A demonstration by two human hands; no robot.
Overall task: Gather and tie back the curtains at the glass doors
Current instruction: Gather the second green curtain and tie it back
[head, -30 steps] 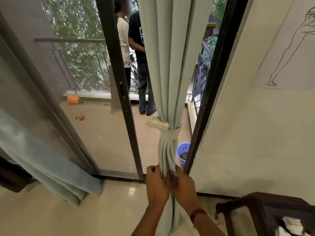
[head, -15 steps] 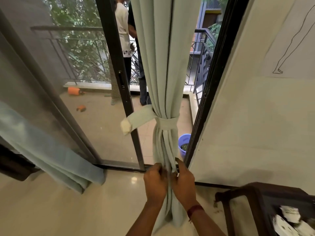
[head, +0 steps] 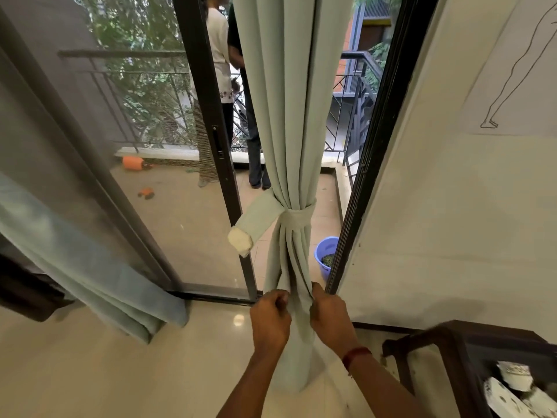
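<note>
Plainly, the pale green curtain (head: 286, 116) is soft, pliant cloth: light enough to be moved by two hands, with no stiffness of its own, so its folds are likely to slump and spread wherever they are not held. It hangs in the opening of the glass doors, beside the dark door frame (head: 370, 164) on the right, and is cinched at mid-height by a matching fabric tieback (head: 297, 214), whose loose end with a cream patch (head: 241, 239) juts out to the left. Below the band the pleats are bunched into a narrow column that reaches the tiled floor (head: 90, 372).

The best hold is judged to be on the gathered pleats themselves, just under the band, where the cloth is thickest and least likely to slip. The left hand (head: 271, 319) is curled nearly into a fist, pinched on the left edge of the bundle; the right hand (head: 330, 316) is closed on the right-hand folds. A second curtain (head: 81, 267) hangs loose at the left, ungathered.
</note>
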